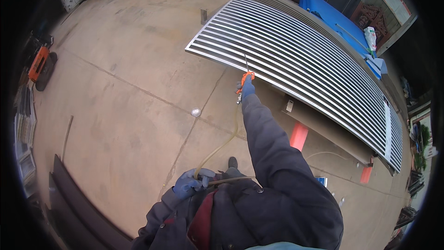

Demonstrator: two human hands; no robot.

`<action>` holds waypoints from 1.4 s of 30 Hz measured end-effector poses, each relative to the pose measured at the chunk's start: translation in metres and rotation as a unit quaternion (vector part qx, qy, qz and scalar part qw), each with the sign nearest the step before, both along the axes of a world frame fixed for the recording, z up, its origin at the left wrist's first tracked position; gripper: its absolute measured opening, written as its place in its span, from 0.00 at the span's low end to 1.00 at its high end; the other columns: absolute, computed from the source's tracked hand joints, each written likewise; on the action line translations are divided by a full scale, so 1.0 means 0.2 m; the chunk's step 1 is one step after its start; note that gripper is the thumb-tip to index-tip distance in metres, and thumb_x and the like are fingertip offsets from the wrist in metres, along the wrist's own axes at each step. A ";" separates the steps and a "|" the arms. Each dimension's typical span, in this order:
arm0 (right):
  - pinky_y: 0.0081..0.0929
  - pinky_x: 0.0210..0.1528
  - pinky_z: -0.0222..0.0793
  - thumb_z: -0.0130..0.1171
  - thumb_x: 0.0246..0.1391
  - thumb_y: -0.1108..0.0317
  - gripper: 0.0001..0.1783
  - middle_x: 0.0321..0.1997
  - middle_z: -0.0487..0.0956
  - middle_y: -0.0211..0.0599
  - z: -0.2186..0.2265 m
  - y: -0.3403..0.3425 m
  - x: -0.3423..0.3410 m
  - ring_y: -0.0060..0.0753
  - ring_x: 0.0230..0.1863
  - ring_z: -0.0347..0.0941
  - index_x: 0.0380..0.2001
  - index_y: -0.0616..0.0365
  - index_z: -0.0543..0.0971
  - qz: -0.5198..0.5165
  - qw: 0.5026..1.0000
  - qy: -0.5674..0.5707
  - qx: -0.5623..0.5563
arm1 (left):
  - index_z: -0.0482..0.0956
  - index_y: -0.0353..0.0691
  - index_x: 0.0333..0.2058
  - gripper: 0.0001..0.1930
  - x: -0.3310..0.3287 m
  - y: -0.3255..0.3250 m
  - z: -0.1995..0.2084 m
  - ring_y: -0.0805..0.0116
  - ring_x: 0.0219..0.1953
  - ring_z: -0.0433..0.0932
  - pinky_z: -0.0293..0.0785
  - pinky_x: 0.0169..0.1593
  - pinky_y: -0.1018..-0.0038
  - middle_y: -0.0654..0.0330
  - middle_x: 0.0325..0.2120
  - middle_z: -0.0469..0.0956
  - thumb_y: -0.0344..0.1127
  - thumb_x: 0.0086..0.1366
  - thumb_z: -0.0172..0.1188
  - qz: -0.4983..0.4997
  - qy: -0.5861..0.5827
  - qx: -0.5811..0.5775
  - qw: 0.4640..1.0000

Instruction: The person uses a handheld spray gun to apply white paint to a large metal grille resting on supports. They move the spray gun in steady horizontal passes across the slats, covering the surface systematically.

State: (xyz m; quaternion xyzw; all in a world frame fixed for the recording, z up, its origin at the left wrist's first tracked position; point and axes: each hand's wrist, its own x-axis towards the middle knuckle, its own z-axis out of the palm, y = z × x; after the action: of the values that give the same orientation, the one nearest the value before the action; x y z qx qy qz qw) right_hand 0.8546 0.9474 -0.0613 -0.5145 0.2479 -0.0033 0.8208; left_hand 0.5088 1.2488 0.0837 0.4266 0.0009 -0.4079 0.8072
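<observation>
My right hand (pixel 249 87), in a blue-grey glove, is stretched far forward and closed around an orange air blow gun (pixel 244 78). The gun's thin nozzle points away from me, over the near edge of a large slatted metal panel (pixel 296 46). From the gun's lower end a yellowish air hose (pixel 222 146) hangs in a curve back to my body. My left hand (pixel 189 183), gloved alike, is near my waist with its fingers wrapped round the hose. The panel lies raised above the floor, its silvery slats running lengthwise.
Red supports (pixel 299 136) stand beneath the panel. Blue sheets (pixel 335 16) lie beyond it. Dark metal lengths (pixel 76 203) rest at my left, near a thin rod (pixel 67 134). An orange machine (pixel 39 65) stands far left. A small silvery round thing (pixel 196 112) is on the concrete floor.
</observation>
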 end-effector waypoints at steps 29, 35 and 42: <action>0.35 0.23 0.74 0.45 0.61 0.33 0.37 0.25 0.75 0.34 -0.13 -0.75 0.20 0.29 0.20 0.71 0.46 0.61 0.73 0.078 0.997 0.019 0.006 | 0.73 0.29 0.55 0.29 0.58 -0.77 0.05 0.73 0.39 0.74 0.69 0.48 0.78 0.60 0.35 0.78 0.35 0.54 0.62 -0.013 -0.025 0.008 1.000; 0.27 0.19 0.65 0.45 0.59 0.30 0.37 0.20 0.69 0.30 -0.14 -1.49 -0.08 0.26 0.18 0.65 0.41 0.59 0.73 -0.371 0.926 -0.016 0.067 | 0.73 0.30 0.55 0.29 0.71 -0.79 0.01 0.73 0.38 0.74 0.69 0.47 0.79 0.60 0.35 0.77 0.38 0.55 0.62 -0.016 -0.004 0.029 0.999; 0.27 0.20 0.62 0.47 0.60 0.32 0.36 0.23 0.69 0.31 -0.04 -1.37 -0.09 0.23 0.18 0.63 0.46 0.60 0.70 -0.125 0.990 0.015 0.061 | 0.72 0.29 0.56 0.28 0.95 -0.84 0.05 0.73 0.39 0.74 0.68 0.48 0.77 0.61 0.35 0.77 0.38 0.58 0.59 -0.188 -0.088 -0.017 0.978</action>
State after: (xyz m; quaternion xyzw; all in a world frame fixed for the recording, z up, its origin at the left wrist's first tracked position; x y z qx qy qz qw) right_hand 0.8358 0.6731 -0.0693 -0.4284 0.3226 -0.0828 0.8400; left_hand 0.6980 1.0809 0.0938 0.4398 -0.1573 -0.5131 0.7201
